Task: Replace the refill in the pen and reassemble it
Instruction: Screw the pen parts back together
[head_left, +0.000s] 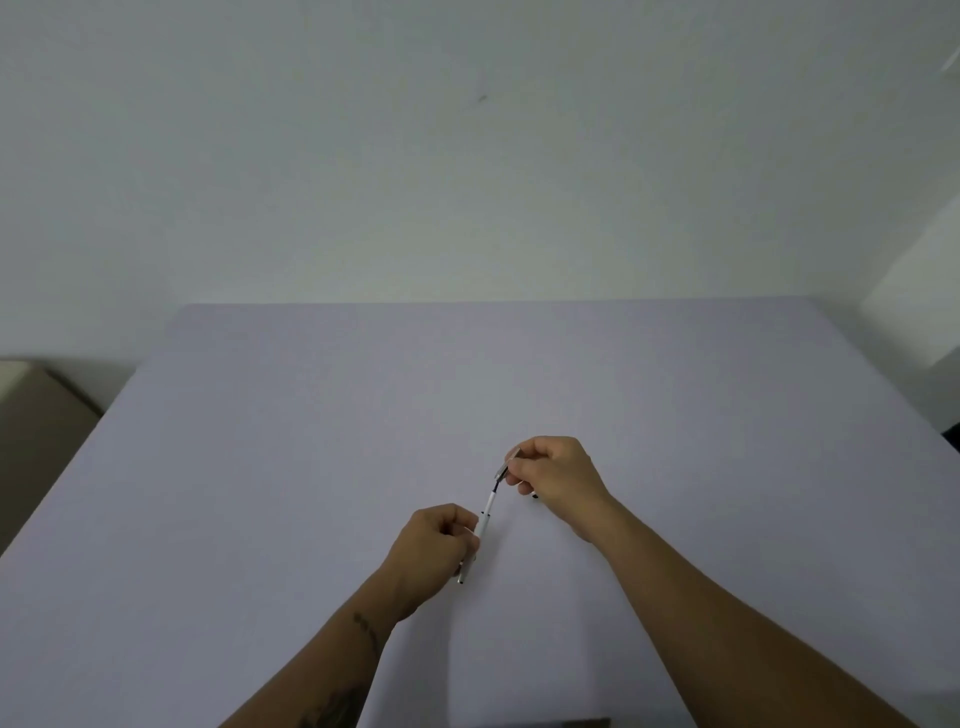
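A white pen barrel (486, 514) points up and to the right above the table. My left hand (434, 553) is closed around its lower half, and the barrel's lower end sticks out below my fingers. My right hand (558, 475) pinches a short grey pen piece (510, 462) at the barrel's upper end. A thin dark refill (496, 484) shows between the grey piece and the white barrel. A small dark bit (535, 497) peeks out under my right hand; what it is cannot be told.
The table (311, 441) has a pale lavender-grey top and reaches a white wall at the back. A brown piece of furniture (36, 415) stands off the table's left edge. A dark object (587, 722) shows at the bottom edge.
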